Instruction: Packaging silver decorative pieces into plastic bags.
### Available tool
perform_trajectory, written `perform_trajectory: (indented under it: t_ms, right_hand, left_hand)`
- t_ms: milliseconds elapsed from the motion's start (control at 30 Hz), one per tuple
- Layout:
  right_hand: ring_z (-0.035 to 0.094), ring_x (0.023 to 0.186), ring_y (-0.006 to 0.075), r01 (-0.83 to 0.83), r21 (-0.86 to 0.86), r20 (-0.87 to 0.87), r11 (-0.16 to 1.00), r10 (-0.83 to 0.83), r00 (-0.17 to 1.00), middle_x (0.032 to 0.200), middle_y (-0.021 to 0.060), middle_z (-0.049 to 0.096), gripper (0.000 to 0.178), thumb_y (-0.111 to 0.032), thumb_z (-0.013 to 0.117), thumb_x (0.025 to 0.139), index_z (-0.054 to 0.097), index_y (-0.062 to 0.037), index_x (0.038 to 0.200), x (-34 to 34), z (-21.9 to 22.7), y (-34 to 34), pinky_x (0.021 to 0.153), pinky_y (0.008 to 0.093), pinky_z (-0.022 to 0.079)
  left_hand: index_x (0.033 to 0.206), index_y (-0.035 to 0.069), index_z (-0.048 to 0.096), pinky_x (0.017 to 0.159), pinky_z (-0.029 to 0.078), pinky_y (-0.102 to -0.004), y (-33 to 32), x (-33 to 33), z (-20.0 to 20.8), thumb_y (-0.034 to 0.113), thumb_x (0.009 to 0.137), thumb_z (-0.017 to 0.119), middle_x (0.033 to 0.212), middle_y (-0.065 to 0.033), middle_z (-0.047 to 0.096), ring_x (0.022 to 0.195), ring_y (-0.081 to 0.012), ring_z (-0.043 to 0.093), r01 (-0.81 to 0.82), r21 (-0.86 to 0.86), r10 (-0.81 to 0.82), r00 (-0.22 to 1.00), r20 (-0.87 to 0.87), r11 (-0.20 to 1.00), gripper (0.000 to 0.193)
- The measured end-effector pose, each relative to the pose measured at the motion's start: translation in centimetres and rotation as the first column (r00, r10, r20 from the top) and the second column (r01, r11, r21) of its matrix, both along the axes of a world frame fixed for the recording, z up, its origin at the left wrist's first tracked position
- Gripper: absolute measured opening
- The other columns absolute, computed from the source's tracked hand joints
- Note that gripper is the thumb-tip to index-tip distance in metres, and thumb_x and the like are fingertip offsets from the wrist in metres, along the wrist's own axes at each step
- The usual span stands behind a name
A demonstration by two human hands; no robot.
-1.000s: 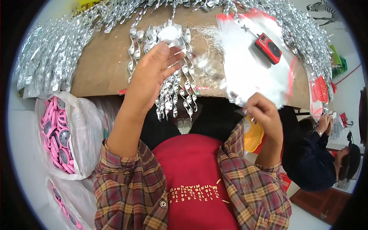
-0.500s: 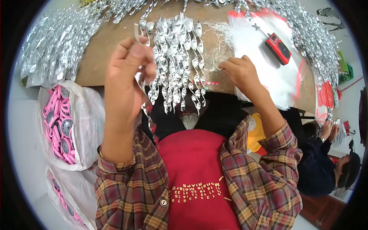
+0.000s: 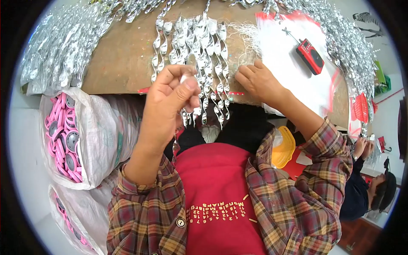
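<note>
Around the centre of the frame, we are pinching a twisted silver foil strip [image 3: 175,145] between the thumb and curled fingers of our left hand [image 3: 172,94], its tail dangling beside the wrist. Right of centre, our right hand [image 3: 259,83] is curling its fingers near white threads [image 3: 245,36]; whether it is gripping anything, we cannot tell. Silver foil spirals [image 3: 198,44] are lying at upper centre, overhanging the table [image 3: 121,59].

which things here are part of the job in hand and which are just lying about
Likely in the work: silver twisted strips by the left hand; pale bit it pinches; white strings near the right hand.

Apparently just lying about: red radio; yellow basket; pink-rimmed wheels.
</note>
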State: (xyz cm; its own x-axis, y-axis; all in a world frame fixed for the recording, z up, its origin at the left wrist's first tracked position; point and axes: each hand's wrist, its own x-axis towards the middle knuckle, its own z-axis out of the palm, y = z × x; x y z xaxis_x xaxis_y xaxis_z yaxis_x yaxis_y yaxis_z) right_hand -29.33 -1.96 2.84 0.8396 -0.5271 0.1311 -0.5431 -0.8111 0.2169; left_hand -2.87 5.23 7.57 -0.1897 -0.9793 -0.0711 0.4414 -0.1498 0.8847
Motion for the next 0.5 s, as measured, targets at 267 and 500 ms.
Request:
perform_trajectory:
  t_ms: [267,500]
  right_hand:
    - [0.047,0.06,0.0079,0.032,0.56,0.717,0.828,-0.503,0.482,0.103,0.0103,0.058,0.005,0.001,0.041,0.094,0.045,-0.0013,0.095,3.0,5.0,4.6,0.058,0.0212,0.042]
    - [0.053,0.063,0.0118,0.217,0.268,0.772,0.939,-0.343,0.535,0.076,0.0059,0.056,0.002,-0.003,0.057,0.088,0.058,-0.0027,0.09,2.8,4.2,4.8,0.059,0.0255,0.041]
  left_hand:
    - [0.113,0.002,0.048,0.066,0.047,-0.022,1.2,-1.8,0.5,0.008,0.092,0.056,0.094,-0.0086,0.065,0.075,-0.007,0.058,0.064,-0.078,-0.045,0.974,0.222,0.995,0.023]
    - [0.116,0.003,0.048,0.067,0.045,-0.0202,1.8,-2.7,-0.3,0.008,0.093,0.053,0.091,-0.0042,0.062,0.079,-0.0051,0.055,0.096,-0.188,-0.044,0.964,0.264,0.978,0.024]
